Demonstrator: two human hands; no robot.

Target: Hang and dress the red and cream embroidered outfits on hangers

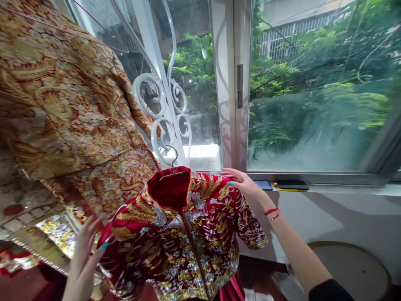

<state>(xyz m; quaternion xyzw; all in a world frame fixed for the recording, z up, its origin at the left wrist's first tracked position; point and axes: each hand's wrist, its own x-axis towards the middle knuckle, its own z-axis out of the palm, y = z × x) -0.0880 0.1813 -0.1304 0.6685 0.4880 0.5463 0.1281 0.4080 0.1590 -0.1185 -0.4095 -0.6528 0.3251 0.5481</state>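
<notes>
A red jacket (pixel 194 234) with dense gold and silver embroidery hangs upright on a hanger (pixel 174 156), its metal hook showing above the standing collar. My right hand (pixel 242 182) lies over the shoulder on the right, fingers stretched out and thumb in front, touching the cloth. At the opposite shoulder, my left hand (pixel 84 246) has its fingers apart, with the thumb against or just in front of the sleeve; exact contact is unclear. Pink-red cloth (pixel 233 288) shows below the jacket's hem.
A large gold-and-red brocade garment (pixel 72 100) hangs close on the left. White scrolled ironwork (pixel 166 104) stands behind the hook, before the window frame (pixel 239 138). On the sill lie a dark phone-like item (pixel 293 184) and a bluish one (pixel 263 184). A round pale object (pixel 347 267) is lower right.
</notes>
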